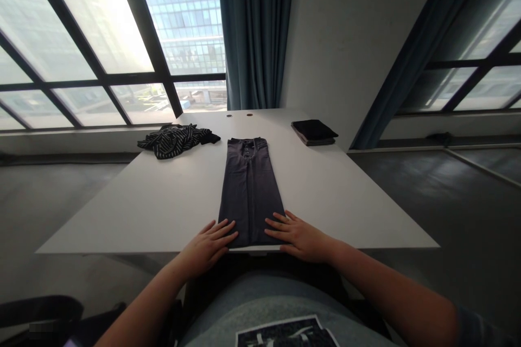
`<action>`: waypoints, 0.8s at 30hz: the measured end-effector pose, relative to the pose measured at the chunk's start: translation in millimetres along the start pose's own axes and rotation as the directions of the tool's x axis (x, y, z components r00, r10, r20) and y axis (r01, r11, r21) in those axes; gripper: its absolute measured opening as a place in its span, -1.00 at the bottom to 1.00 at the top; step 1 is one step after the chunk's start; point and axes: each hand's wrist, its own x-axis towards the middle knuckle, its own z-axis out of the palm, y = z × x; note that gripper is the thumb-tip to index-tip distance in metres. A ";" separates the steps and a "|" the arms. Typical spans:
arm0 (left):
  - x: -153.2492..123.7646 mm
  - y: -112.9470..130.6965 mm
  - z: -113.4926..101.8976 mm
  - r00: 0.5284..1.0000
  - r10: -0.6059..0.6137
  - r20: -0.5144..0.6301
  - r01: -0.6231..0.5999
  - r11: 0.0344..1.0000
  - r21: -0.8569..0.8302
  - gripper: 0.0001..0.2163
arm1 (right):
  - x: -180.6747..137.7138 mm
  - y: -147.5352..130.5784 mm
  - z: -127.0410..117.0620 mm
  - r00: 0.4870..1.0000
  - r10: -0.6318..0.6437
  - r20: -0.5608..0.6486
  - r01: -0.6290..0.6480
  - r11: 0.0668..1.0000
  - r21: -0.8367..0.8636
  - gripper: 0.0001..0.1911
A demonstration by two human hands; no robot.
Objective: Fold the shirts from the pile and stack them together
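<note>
A dark grey shirt (249,190), folded into a long narrow panel, lies flat on the white table (163,211). Its collar and button placket face the far side, and its lower end reaches the table's near edge. On the near left corner of the cloth rests my left hand (209,244), fingers spread and flat. My right hand (299,234) lies on the near right corner in the same way, fingers apart. Neither hand grips anything.
At the back left sits a crumpled black-and-white striped garment (173,140). A stack of folded dark clothes (314,131) stands at the back right. Beyond the table hang blue curtains (256,32) beside a window. A dark chair (44,309) shows at lower left.
</note>
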 end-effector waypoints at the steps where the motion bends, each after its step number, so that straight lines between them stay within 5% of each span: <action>1: -0.7 0.5 0.3 1.000 0.002 0.004 -0.002 1.000 -0.007 -0.46 | -1.5 -1.6 0.1 1.000 0.000 0.000 0.000 1.000 0.003 -0.39; 8: -9.2 0.6 2.4 1.000 0.006 -0.004 -0.007 0.997 -0.077 -0.34 | -8.6 -4.7 4.0 0.998 -0.058 -0.029 0.058 0.998 0.014 -0.24; 16: -18.8 5.0 9.2 0.987 -0.108 -0.117 0.084 0.977 -0.196 -0.54 | -19.3 -1.3 4.5 0.994 -0.054 -0.100 0.070 0.984 0.166 -0.54; 24: -13.7 23.7 -36.0 0.993 -0.109 -0.046 0.102 0.986 -0.133 -0.69 | -26.5 -9.7 -10.8 0.979 0.069 -0.192 -0.005 0.949 0.316 -0.61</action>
